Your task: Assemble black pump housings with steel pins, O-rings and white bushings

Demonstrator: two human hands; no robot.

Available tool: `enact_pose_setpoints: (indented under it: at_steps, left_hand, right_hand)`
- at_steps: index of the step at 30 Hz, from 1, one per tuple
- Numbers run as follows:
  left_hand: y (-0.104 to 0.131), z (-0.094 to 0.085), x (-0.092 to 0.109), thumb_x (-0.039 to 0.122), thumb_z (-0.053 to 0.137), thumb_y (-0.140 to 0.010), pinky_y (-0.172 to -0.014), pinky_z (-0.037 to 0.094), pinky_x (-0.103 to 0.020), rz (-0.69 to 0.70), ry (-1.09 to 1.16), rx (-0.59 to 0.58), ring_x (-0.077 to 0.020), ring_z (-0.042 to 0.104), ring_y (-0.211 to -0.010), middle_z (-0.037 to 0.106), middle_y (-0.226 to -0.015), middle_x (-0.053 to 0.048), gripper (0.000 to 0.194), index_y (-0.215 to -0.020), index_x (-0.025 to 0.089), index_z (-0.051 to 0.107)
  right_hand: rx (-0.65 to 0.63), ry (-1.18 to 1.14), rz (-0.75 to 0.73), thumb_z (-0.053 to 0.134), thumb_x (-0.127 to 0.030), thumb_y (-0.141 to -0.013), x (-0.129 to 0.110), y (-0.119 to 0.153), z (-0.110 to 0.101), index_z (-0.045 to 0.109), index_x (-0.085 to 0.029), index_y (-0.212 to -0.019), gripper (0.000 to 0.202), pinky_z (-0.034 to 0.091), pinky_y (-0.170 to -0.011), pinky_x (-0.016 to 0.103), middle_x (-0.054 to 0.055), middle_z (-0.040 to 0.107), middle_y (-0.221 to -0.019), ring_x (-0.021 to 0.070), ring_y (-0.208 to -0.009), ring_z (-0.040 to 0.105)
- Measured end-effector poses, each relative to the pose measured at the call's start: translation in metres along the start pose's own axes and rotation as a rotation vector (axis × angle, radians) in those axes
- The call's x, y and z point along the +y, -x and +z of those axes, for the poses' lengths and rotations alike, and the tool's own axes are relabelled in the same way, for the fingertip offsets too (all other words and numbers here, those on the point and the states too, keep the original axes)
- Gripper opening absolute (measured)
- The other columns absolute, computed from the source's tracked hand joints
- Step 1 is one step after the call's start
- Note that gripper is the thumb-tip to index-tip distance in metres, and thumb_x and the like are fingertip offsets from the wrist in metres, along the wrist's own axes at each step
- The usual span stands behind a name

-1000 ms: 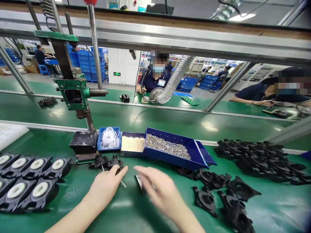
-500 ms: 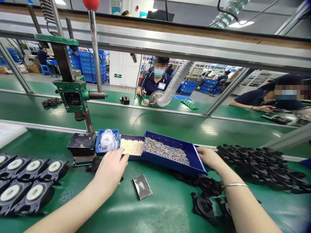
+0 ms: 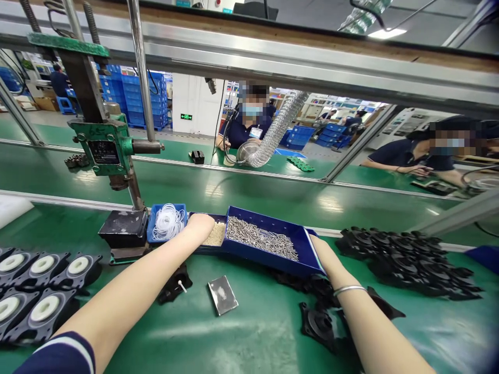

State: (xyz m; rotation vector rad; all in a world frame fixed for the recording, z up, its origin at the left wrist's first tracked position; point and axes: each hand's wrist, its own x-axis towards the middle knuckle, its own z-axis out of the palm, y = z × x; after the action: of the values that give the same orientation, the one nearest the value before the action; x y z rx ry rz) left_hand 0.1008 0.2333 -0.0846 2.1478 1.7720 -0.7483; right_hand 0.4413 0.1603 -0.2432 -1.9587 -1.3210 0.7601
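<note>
My left hand [image 3: 201, 224] is down at a bin of small cream-coloured parts [image 3: 217, 236], its fingers hidden beneath the back of the hand. My right hand [image 3: 322, 251] reaches past the right end of a long blue bin [image 3: 268, 264] of metal pins [image 3: 259, 236]; its fingers are out of sight behind that end. To the left stands a small blue tray [image 3: 155, 240] with clear rings [image 3: 168, 222]. Under my left forearm lies a black part [image 3: 171, 291] with a white pin [image 3: 182, 286] sticking up from it.
A hand press [image 3: 105, 150] with a black block base [image 3: 123, 228] stands left. Black housings with white rings [image 3: 39, 301] fill the left side; black parts [image 3: 409, 259] are piled right. A dark rectangular block [image 3: 222, 295] lies centre. Co-workers [image 3: 249, 124] sit beyond the frame.
My left hand has moved forward and right, deeper over the cream parts. My right hand has gone further behind the end of the blue bin. The view has shifted slightly.
</note>
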Motion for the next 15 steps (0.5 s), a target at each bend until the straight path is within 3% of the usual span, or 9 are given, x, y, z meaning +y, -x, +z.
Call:
enact_pose_setpoints:
  at_steps: [3,6,9,11,12,13,15]
  left_hand:
    - [0.008,0.001,-0.003,0.051,0.064,-0.080,-0.118,0.057,-0.030,0.030,0.072,0.083,-0.0059,0.060,-0.118,0.065,-0.115,-0.006,0.051,-0.105,0.007,0.063]
    - [0.027,-0.005,-0.004,0.039,0.050,-0.088,-0.109,0.058,-0.027,0.071,0.180,0.199,-0.0053,0.062,-0.108,0.065,-0.113,-0.008,0.038,-0.106,0.008,0.062]
    - [0.066,-0.011,-0.006,0.025,0.035,-0.089,-0.093,0.053,-0.020,0.124,0.302,0.299,-0.0045,0.062,-0.097,0.066,-0.107,-0.008,0.034,-0.099,0.011,0.064]
    - [0.100,-0.010,-0.007,0.032,0.043,-0.088,-0.083,0.048,-0.014,0.165,0.416,0.313,-0.0016,0.061,-0.089,0.069,-0.097,-0.002,0.028,-0.088,0.015,0.065]
    - [0.117,-0.006,-0.008,0.037,0.049,-0.086,-0.079,0.047,-0.011,0.191,0.520,0.285,0.0002,0.061,-0.085,0.069,-0.092,0.000,0.027,-0.083,0.016,0.065]
    - [0.132,-0.001,-0.009,0.041,0.057,-0.083,-0.076,0.046,-0.010,0.211,0.761,0.203,0.0006,0.062,-0.081,0.070,-0.088,0.001,0.026,-0.079,0.016,0.065]
    - [0.157,0.015,-0.010,0.042,0.070,-0.075,-0.069,0.049,-0.008,0.174,1.175,-0.042,-0.0005,0.065,-0.073,0.070,-0.080,0.002,0.029,-0.086,0.016,0.065]
  right_hand:
    - [-0.015,-0.041,0.038,0.060,-0.015,-0.071,-0.001,0.005,0.000,0.071,-0.015,-0.075,0.012,0.049,-0.089,0.038,0.016,0.072,-0.091,0.0307,-0.090,0.066]
    - [0.064,-0.099,0.058,0.061,-0.027,-0.076,0.000,0.011,0.000,0.073,-0.016,-0.086,0.019,0.047,-0.090,0.040,0.014,0.071,-0.093,0.0304,-0.090,0.065]
    - [0.217,-0.227,0.084,0.054,-0.046,-0.086,0.000,0.015,-0.004,0.070,-0.012,-0.099,0.039,0.052,-0.078,0.038,0.015,0.069,-0.090,0.0246,-0.075,0.064]
    - [0.315,-0.351,0.070,0.049,-0.055,-0.089,-0.006,0.019,-0.011,0.066,-0.010,-0.110,0.052,0.053,-0.064,0.034,0.013,0.066,-0.085,0.0200,-0.064,0.061]
    - [0.363,-0.412,0.043,0.049,-0.058,-0.090,-0.013,0.022,-0.016,0.064,-0.010,-0.115,0.056,0.053,-0.060,0.032,0.011,0.065,-0.083,0.0183,-0.061,0.060]
    - [0.404,-0.474,0.002,0.052,-0.059,-0.090,-0.022,0.027,-0.022,0.063,-0.011,-0.120,0.058,0.054,-0.059,0.031,0.009,0.063,-0.083,0.0170,-0.061,0.060]
    - [0.450,-0.596,-0.097,0.061,-0.057,-0.088,-0.048,0.045,-0.031,0.060,-0.015,-0.127,0.057,0.055,-0.062,0.029,0.006,0.063,-0.083,0.0148,-0.064,0.061]
